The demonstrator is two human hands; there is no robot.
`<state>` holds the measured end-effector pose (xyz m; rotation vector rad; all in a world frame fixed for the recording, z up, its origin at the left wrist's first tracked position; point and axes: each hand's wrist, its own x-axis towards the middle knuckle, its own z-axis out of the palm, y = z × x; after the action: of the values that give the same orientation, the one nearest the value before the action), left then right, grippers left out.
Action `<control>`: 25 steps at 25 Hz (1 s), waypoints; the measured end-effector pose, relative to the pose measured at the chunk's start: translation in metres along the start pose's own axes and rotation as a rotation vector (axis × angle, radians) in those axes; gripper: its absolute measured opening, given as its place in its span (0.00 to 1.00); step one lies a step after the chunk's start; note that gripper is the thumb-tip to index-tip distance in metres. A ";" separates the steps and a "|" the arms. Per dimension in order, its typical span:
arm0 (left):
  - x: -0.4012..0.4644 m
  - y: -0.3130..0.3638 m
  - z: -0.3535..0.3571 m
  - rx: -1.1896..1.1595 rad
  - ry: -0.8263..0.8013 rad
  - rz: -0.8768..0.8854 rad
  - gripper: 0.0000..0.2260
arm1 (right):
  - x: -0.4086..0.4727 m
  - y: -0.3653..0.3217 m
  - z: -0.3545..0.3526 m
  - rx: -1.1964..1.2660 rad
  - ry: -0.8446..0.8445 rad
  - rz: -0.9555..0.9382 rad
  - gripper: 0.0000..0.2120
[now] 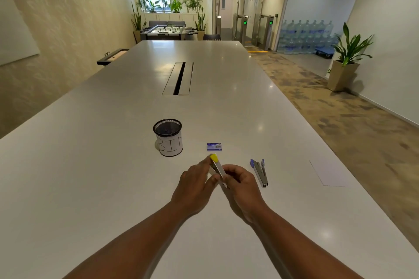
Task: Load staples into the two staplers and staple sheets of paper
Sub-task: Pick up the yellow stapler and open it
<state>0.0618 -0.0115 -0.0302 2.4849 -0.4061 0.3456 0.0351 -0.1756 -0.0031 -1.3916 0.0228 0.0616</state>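
Both hands, left and right, grip one yellow-tipped stapler; one blue stapler lies beside.

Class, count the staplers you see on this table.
2. The yellow-tipped stapler is held in both hands; the blue-tipped stapler lies on the table to its right.

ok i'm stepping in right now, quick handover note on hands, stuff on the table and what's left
Left hand and right hand both grip the yellow stapler, held just above the table.
Blue stapler lies on the table to the right, apart from the hands.
Staple box sits just beyond the hands; whether it is open is unclear.
Paper lies far right, untouched. Mesh cup marked BIN stands left of the box.
Nothing visibly stapled. Left: load both staplers, staple the sheets.
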 end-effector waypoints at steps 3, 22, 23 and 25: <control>-0.004 0.004 -0.004 -0.023 0.037 0.081 0.20 | 0.002 0.002 -0.001 -0.033 -0.111 -0.028 0.07; -0.014 0.007 -0.012 -0.279 0.066 0.021 0.11 | 0.001 0.013 0.003 -0.277 0.096 -0.137 0.17; -0.014 0.007 -0.011 -0.283 0.074 0.021 0.11 | 0.002 0.012 0.002 -0.269 0.130 -0.128 0.17; -0.014 0.007 -0.012 -0.310 0.078 0.003 0.11 | 0.003 0.012 0.002 -0.239 0.131 -0.130 0.17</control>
<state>0.0447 -0.0071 -0.0222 2.1619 -0.3992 0.3513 0.0372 -0.1717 -0.0147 -1.6313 0.0346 -0.1391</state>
